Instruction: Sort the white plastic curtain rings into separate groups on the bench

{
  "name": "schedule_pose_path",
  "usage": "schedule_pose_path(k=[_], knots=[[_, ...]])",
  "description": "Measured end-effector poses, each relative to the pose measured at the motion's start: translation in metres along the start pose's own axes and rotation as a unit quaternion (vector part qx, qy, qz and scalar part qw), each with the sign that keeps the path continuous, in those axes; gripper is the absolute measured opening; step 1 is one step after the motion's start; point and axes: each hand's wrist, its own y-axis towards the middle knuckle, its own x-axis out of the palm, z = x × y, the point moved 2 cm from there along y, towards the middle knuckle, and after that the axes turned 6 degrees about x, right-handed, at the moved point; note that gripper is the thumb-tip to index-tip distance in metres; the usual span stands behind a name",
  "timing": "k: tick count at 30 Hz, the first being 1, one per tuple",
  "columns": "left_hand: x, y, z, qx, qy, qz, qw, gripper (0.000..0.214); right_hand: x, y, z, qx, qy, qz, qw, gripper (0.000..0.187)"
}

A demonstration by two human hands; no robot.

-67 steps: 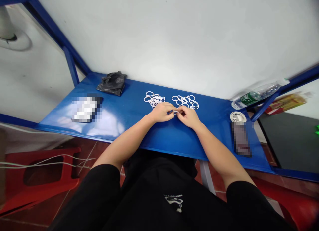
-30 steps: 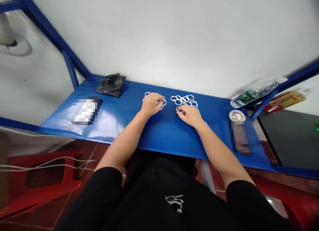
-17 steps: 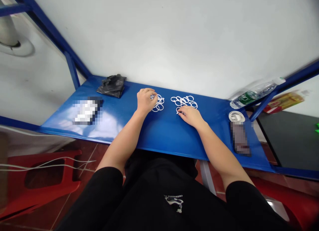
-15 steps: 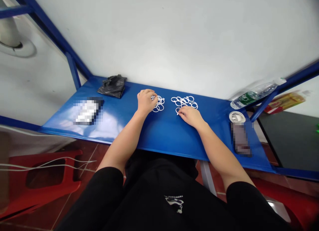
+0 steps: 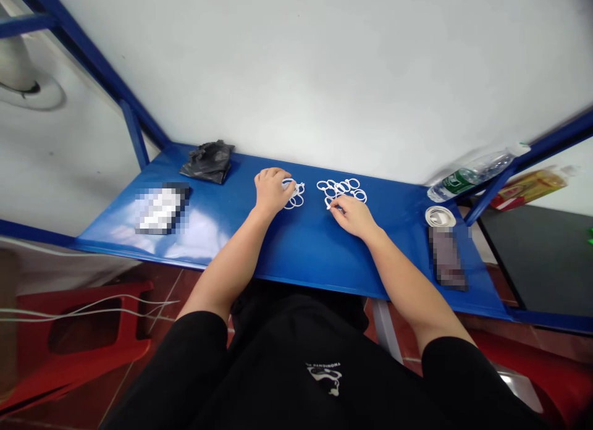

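Two heaps of white plastic rings lie on the blue table [image 5: 306, 251] near the wall. My left hand [image 5: 270, 189] rests on the left heap [image 5: 295, 195], fingers curled over a ring at its edge. My right hand [image 5: 351, 214] sits just below the right heap [image 5: 343, 188], its fingertips pinched on one white ring at the heap's near edge.
A crumpled black bag [image 5: 208, 160] lies at the back left, a blurred flat object [image 5: 160, 207] nearer left. At the right are a coiled white cable [image 5: 438, 217], a blurred dark object [image 5: 445, 257] and a lying water bottle [image 5: 472, 173]. Red stools [image 5: 74, 337] stand below.
My hands were together at the table's middle working one ring; they have parted. The left went to the left heap, the right to the right heap and pinched a ring.
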Motion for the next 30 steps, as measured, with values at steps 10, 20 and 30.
schedule_pose_path(k=[10,20,30], knots=[[0.009,-0.019,0.062,0.317,-0.127,-0.157,0.927,0.03,0.007,-0.006,-0.005,-0.041,0.119,0.002,0.992,0.016],[0.024,-0.024,0.061,0.328,-0.092,-0.182,0.922,0.048,0.006,-0.006,-0.009,-0.017,0.116,-0.025,0.993,0.015],[0.026,-0.028,0.063,0.326,-0.106,-0.198,0.918,0.046,0.003,-0.005,-0.011,-0.013,0.084,-0.03,0.996,0.014]])
